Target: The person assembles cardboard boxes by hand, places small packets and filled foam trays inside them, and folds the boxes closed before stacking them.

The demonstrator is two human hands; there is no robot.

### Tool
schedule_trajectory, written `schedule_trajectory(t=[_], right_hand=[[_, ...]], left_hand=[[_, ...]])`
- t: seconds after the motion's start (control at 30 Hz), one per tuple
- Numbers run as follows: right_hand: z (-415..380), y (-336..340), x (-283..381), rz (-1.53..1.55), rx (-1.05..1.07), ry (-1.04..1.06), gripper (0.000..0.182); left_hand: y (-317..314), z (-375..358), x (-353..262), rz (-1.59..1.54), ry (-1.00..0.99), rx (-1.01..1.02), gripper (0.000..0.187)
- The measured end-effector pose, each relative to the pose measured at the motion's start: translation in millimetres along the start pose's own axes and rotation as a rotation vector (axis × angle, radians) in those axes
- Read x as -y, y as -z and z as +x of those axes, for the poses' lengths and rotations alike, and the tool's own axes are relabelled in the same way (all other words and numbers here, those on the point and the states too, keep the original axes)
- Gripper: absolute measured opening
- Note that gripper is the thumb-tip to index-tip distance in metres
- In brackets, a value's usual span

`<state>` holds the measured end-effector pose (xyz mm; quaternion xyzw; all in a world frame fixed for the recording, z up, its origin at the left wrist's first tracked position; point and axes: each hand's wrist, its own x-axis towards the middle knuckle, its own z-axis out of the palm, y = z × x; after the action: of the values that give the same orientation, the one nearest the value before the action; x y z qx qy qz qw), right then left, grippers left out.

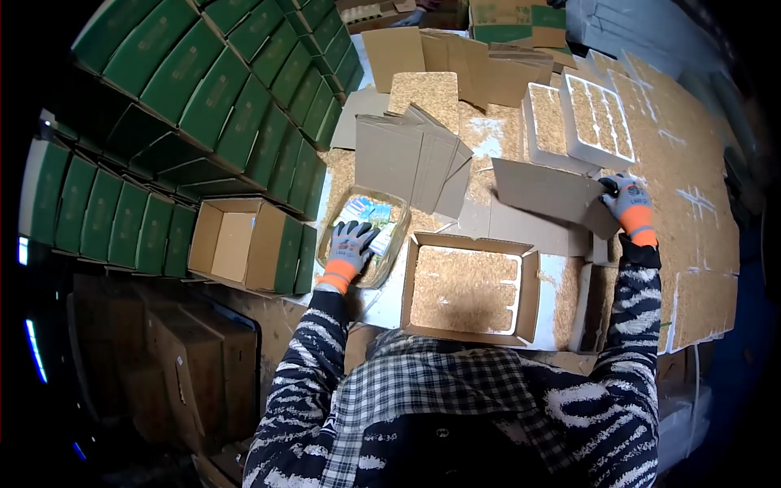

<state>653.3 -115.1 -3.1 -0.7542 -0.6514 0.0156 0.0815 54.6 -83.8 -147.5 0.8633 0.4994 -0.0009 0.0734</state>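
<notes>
My left hand [351, 249], in a grey and orange glove, reaches into a clear plastic basket [399, 244]. Its fingers are spread over colourful paper packets [373, 213] lying inside. My right hand [628, 198], gloved the same way, grips the right end of a grey-brown cardboard sheet [545, 192], which stands tilted on the table. Directly before me is an open cardboard box [529, 305]. A white-edged block topped with brown, crumbly material [464, 289] fills it.
Green boxes [191, 77] are stacked high on the left, with an open empty box [229, 242] below them. Folded cardboard pieces [407, 159] lie mid-table. Two white trays with brown filling [598, 122] stand behind my right hand, and more brown-topped blocks [683, 171] cover the right side.
</notes>
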Motion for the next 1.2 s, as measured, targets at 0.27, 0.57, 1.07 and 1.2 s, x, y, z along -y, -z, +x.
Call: schedule_trajectory(t=[0.27,0.57,1.07,1.2], right_hand=[[-117.3,83.6,154.6,0.109,-0.395,0.628,0.027],[-193.0,-60.8,181.2,-0.161,0.43,0.657,0.016],[-176.2,-30.1,191.3,0.397,0.332,0.537,0.034],[-177.8,-22.5,119.7,0.885,-0.274,0.129,0.055]], left_hand=[[30.6,-11.4,-2.4,-0.212,0.051,-0.467,0.04],[131.8,-36.6,-136.9,-0.291,-0.362,-0.492,0.043],[47.8,-23.0,-176.1,-0.238,-0.558,0.282,0.073],[94.6,-44.6,-136.5,-0.774,-0.19,-0.257,0.059]])
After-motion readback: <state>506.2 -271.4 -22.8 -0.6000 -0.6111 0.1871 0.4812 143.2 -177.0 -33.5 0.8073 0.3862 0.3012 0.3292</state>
